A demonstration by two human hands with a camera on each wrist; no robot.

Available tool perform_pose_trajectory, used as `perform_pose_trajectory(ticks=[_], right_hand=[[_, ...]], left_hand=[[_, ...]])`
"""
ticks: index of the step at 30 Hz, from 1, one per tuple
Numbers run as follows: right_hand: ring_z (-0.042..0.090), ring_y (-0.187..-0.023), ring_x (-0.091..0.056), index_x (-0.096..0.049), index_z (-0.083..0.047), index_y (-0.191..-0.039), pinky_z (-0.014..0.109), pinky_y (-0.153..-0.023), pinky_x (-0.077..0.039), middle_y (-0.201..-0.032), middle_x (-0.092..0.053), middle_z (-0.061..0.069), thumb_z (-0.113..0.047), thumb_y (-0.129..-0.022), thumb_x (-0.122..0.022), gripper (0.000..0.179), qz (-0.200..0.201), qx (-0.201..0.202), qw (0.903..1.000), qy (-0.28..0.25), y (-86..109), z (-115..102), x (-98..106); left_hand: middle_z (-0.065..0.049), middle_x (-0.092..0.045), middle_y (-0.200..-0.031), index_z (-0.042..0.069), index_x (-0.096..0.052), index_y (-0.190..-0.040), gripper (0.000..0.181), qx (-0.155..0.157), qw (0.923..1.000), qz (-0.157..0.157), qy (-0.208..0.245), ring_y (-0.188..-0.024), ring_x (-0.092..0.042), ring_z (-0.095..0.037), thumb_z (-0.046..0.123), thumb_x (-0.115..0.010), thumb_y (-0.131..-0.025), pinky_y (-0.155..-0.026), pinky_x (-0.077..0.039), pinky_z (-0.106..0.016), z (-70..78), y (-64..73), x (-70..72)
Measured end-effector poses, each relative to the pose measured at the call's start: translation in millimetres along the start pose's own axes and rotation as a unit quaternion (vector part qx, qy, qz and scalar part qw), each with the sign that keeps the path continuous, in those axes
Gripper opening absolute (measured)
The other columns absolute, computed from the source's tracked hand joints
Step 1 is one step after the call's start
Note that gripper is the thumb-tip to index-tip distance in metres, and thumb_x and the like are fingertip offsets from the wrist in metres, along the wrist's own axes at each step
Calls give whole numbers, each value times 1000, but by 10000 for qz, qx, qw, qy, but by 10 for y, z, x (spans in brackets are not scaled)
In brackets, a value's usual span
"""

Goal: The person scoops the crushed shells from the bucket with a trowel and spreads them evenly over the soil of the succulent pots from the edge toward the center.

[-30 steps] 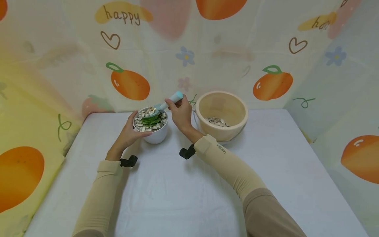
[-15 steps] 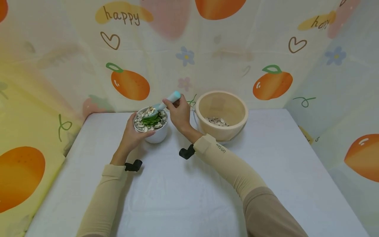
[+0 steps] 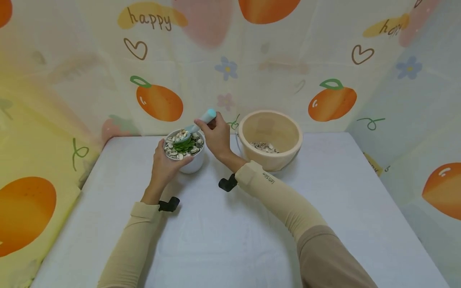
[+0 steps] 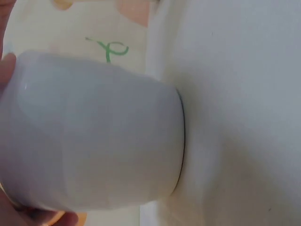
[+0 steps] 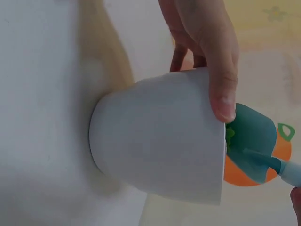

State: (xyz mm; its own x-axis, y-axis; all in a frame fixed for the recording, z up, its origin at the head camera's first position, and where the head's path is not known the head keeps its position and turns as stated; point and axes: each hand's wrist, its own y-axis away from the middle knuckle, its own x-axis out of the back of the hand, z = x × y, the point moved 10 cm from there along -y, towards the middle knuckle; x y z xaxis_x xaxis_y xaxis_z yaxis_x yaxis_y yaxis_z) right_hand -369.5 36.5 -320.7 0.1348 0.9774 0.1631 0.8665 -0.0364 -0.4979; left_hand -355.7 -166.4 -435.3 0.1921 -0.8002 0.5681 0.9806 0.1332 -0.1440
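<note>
A white flowerpot [image 3: 193, 165] stands on the table, holding pale pebbles and a green leafy plant [image 3: 185, 147]. My left hand [image 3: 163, 170] grips the pot from its left and near side, thumb along the rim. In the left wrist view the pot's smooth side [image 4: 103, 132] fills much of the frame. My right hand [image 3: 219, 138] pinches the pale blue handle of a small trowel [image 3: 207, 117]. Its teal blade [image 5: 254, 141] is tilted over the plant at the pot's mouth, with some pebbles on it. The right hand is mostly outside its own wrist view.
Right of the pot stands a cream bucket [image 3: 271, 161] with a wire handle and a layer of pebbles [image 3: 264, 147] at its bottom. A white cloth [image 3: 223, 240] covers the table. Behind it hangs a curtain [image 3: 266, 80] printed with fruit.
My left hand and forearm have shifted right, the hand coming further round the near side of the pot. The trowel handle has tipped slightly up and left with my right hand.
</note>
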Motion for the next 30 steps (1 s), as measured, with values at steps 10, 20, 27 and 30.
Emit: perform_pose_trajectory(ticks=[10, 20, 27, 30], right_hand=[[22, -81, -71, -58, -1, -103, 16, -66, -50, -91, -73, 16, -24, -91, -70, 28, 188, -143, 9997, -92, 77, 105, -29], [22, -85, -71, -59, -3, -104, 22, -74, -55, -93, -73, 15, -25, -89, -72, 30, 207, -179, 9993, -238, 51, 136, -42], [25, -95, -70, -57, 0, -114, 27, -82, -57, -107, -70, 16, -19, -92, -67, 31, 70, -184, 9994, -286, 80, 133, -97], [31, -96, -69, -55, 6, -116, 31, -83, -57, -111, -68, 21, -11, -94, -64, 29, 24, -184, 9989, -431, 92, 16, -84]], left_hand=[[-25, -33, -149, 3, -19, -152, 112, -160, 9999, -17, 16, -136, -32, -41, 46, -84, -71, -110, -31, -60, -13, 12, 27], [-17, -19, -158, 12, -10, -156, 108, -548, 9858, -1439, 674, -144, -22, -35, 32, -82, -78, -115, -22, -62, -99, -192, 5], [-14, -5, -164, 16, 4, -158, 117, -193, 9790, -1937, 610, -150, -12, -37, 30, -81, -78, -117, -15, -63, -155, -225, -27], [-14, -6, -164, 17, 3, -158, 116, -140, 9796, -1926, 549, -150, -12, -37, 31, -81, -78, -117, -15, -63, -147, -228, -24]])
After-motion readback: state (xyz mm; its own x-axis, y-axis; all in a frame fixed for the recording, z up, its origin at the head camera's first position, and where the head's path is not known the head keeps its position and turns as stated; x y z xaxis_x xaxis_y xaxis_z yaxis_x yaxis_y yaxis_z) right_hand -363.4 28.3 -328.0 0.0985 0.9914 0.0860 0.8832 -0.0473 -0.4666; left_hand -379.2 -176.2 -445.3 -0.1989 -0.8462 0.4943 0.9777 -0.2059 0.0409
